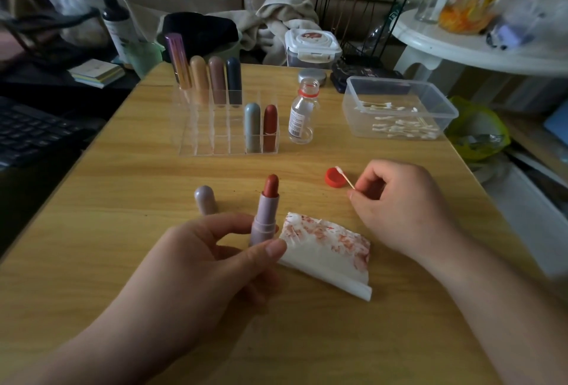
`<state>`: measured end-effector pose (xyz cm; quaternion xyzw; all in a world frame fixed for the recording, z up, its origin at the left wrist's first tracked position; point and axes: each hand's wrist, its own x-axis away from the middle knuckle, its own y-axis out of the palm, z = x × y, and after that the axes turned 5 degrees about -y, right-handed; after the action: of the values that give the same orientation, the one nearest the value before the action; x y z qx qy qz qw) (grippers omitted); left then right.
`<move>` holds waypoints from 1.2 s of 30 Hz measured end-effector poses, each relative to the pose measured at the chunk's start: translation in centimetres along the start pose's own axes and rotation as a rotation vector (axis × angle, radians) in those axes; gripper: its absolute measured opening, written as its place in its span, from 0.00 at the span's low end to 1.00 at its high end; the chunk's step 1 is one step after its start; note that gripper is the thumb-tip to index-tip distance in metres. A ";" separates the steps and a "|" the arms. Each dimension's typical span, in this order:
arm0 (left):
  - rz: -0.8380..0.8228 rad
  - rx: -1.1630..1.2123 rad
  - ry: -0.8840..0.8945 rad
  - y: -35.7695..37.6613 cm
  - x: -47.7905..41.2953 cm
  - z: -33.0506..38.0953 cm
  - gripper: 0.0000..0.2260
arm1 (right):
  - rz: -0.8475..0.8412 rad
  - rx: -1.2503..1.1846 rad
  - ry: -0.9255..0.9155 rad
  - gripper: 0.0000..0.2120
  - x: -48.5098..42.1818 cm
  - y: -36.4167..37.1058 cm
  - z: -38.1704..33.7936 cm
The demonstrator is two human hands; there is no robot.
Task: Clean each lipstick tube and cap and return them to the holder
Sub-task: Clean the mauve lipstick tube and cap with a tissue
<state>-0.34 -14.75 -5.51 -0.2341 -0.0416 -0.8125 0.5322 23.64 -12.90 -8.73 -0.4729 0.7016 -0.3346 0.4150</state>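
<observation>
My left hand (pixel 212 258) grips an uncapped mauve lipstick tube (pixel 263 215) upright, its red-brown bullet extended. Its mauve cap (pixel 205 200) stands on the wooden table (pixel 123 231) just left of the tube. My right hand (pixel 396 209) pinches a cotton swab (pixel 344 177) whose white tip sits over a red bottle cap (pixel 333 177). A folded white tissue (pixel 325 249) smeared with red lies between my hands. The clear acrylic holder (pixel 227 126) behind holds several capped lipsticks, among them a grey one (pixel 252 126) and a red one (pixel 270 126) in front.
An open small clear bottle (pixel 302 111) stands right of the holder. A clear plastic box (pixel 399 108) with cotton swabs sits at the right. A round tin (pixel 312 76) and a lidded container (pixel 312 48) are at the far edge. A keyboard (pixel 30 132) lies off the table's left.
</observation>
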 end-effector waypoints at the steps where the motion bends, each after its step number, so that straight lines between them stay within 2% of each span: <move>1: -0.024 -0.034 -0.005 0.0 -0.1 0.0 0.12 | -0.001 0.000 0.001 0.10 0.0 0.0 0.0; 5: -0.087 -0.148 -0.011 -0.1 -0.7 -0.3 0.12 | -0.008 -0.003 0.015 0.10 0.1 -0.2 0.0; 11: -0.066 -0.212 0.028 -0.1 -1.0 -0.5 0.09 | -0.020 -0.018 0.032 0.10 0.1 -0.4 0.0; 20: -0.047 -0.251 0.121 -0.6 -0.8 -1.1 0.15 | -0.049 -0.015 0.028 0.08 0.4 -0.8 0.0; 23: -0.038 -0.213 0.171 -0.6 -0.6 -1.1 0.16 | 0.056 -0.009 -0.068 0.07 0.9 -1.2 -0.5; 25: -0.055 -0.177 0.193 -0.6 -0.5 -1.0 0.15 | 0.097 -0.115 -0.160 0.07 1.6 -1.7 -1.3; 27: -0.087 -0.128 0.230 -0.5 -0.2 -0.8 0.15 | -0.050 -0.263 -0.160 0.06 2.4 -1.9 -2.3; 30: -0.121 -0.009 0.290 -0.3 0.0 -0.7 0.13 | -0.386 -0.212 -0.100 0.18 3.2 -1.6 -3.6; 33: -0.145 0.067 0.351 -0.4 0.0 -1.0 0.08 | -0.502 -0.151 -0.051 0.27 3.2 -1.5 -4.5; 36: -0.135 0.098 0.410 -0.8 -0.3 -1.8 0.13 | -0.610 -0.253 0.068 0.29 2.9 -1.9 -4.7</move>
<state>-1.54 -14.77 -7.07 -0.0345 0.0126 -0.8739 0.4847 19.51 -15.93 -5.84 -0.6976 0.5769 -0.3692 0.2101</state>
